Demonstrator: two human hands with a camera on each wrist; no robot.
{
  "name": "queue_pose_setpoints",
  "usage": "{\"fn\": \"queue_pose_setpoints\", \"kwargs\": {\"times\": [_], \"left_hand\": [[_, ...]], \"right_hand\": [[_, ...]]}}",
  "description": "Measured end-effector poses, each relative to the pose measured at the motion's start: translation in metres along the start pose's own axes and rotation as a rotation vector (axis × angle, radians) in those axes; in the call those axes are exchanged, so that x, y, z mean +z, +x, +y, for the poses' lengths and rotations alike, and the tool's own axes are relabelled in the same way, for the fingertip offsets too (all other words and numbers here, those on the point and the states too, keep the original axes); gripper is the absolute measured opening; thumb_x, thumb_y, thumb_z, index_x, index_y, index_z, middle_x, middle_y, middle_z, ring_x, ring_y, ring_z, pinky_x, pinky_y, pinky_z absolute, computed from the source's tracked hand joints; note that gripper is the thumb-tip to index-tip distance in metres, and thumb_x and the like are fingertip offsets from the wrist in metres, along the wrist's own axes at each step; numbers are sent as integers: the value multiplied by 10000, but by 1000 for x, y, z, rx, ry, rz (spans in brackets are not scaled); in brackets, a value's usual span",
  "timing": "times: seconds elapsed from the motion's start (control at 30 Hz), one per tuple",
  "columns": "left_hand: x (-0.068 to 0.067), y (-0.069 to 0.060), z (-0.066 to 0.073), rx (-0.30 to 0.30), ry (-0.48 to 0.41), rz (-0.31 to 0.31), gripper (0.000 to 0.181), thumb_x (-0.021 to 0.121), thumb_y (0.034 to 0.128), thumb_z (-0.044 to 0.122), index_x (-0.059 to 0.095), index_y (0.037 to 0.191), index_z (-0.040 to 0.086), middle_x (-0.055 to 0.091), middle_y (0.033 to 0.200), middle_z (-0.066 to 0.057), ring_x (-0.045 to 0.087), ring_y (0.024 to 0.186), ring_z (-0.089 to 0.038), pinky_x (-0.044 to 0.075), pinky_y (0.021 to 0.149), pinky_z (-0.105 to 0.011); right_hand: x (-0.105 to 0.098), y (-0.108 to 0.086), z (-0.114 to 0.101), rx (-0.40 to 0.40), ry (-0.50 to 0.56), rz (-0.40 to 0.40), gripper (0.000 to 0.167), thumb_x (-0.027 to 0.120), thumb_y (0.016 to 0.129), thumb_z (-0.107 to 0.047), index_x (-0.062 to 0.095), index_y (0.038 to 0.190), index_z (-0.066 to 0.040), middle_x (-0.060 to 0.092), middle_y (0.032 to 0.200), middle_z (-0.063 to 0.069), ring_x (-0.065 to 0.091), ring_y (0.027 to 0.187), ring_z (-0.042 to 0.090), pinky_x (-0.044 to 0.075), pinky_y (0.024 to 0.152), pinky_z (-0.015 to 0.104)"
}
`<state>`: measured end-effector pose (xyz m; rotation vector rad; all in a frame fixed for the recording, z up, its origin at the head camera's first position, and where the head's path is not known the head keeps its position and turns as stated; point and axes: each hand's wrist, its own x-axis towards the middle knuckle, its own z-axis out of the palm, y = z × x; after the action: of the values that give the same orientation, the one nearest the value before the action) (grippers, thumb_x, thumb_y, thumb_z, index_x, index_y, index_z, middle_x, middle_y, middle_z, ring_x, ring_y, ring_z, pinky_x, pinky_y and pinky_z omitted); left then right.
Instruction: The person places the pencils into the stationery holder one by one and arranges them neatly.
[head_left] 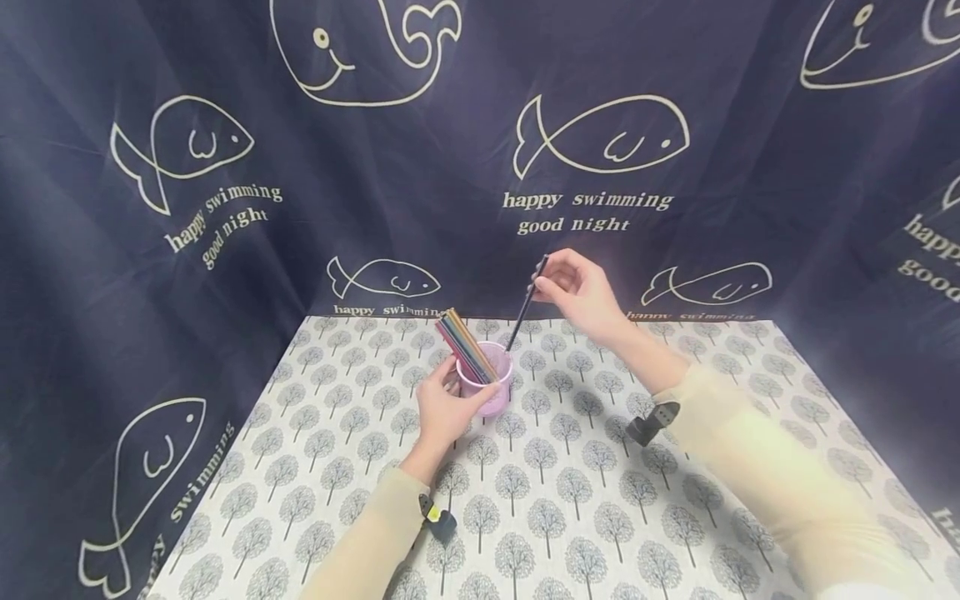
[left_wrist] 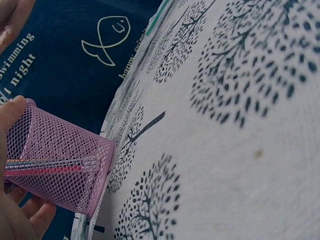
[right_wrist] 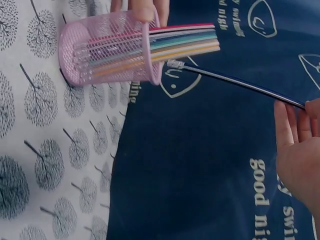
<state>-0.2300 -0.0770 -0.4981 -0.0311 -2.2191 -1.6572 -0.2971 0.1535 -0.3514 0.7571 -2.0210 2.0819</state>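
Observation:
A pink mesh pen cup (head_left: 497, 406) stands upright on the table, and my left hand (head_left: 441, 408) grips it around its side, thumb near the rim. Leaning to the left inside it is a bundle of slim coloured pens (right_wrist: 187, 40), red, white, teal and yellow among them. Above and right of the cup, my right hand (head_left: 581, 298) pinches a long dark pen (head_left: 523, 307) near its upper end. That pen slants down, its clear lower end (right_wrist: 175, 64) close to the cup's rim; whether they touch I cannot tell.
A white cloth with grey tree prints (head_left: 540, 500) covers the table. Behind it hangs a dark blue curtain (head_left: 465, 183) with fish drawings and lettering, close to the table's back edge. Each wrist wears a small black camera (head_left: 651, 423).

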Motion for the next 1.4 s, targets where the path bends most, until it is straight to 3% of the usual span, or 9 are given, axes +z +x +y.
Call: {"fn": "queue_pose_setpoints", "kwargs": {"times": [0.2, 0.43, 0.7, 1.03, 1.4], "left_hand": [[0, 1, 2, -6, 1, -5, 741, 1015, 694, 326, 714, 1326, 84, 781, 1216, -148, 761, 1144, -310, 658, 1017, -416], [0, 0, 1, 24, 12, 10, 715, 1010, 701, 327, 722, 1303, 72, 791, 1177, -149, 771, 1108, -312, 667, 999, -432], [1, 2, -1, 32, 0, 10, 711, 1013, 699, 319, 725, 1301, 74, 792, 1184, -151, 774, 1110, -314, 669, 995, -445], [0, 1, -3, 47, -4, 5, 705, 1008, 709, 332, 724, 1300, 75, 788, 1196, -165, 772, 1114, -346, 666, 996, -486], [0, 1, -2, 49, -14, -2, 751, 1015, 703, 318, 706, 1326, 35, 775, 1216, -209, 761, 1140, -379, 661, 997, -509]], "right_hand": [[22, -1, 18, 0, -184, -67, 164, 660, 966, 113, 599, 1118, 106, 699, 1033, 214, 723, 861, 69, 700, 872, 299], [40, -9, 38, -3, -412, -121, 134, 713, 970, 22, 645, 1080, -12, 738, 1020, 153, 739, 923, 159, 694, 874, 278], [52, -10, 50, 14, -511, -161, 154, 708, 973, -6, 656, 1117, -18, 734, 1066, 157, 750, 1012, 300, 703, 895, 358], [66, -4, 63, 4, -593, -171, 141, 727, 978, -53, 669, 1105, -65, 749, 1034, 93, 759, 956, 230, 695, 829, 269], [81, 2, 64, -48, -664, -170, 152, 778, 943, -76, 699, 1073, -67, 767, 968, 79, 749, 880, 206, 685, 762, 281]]}}
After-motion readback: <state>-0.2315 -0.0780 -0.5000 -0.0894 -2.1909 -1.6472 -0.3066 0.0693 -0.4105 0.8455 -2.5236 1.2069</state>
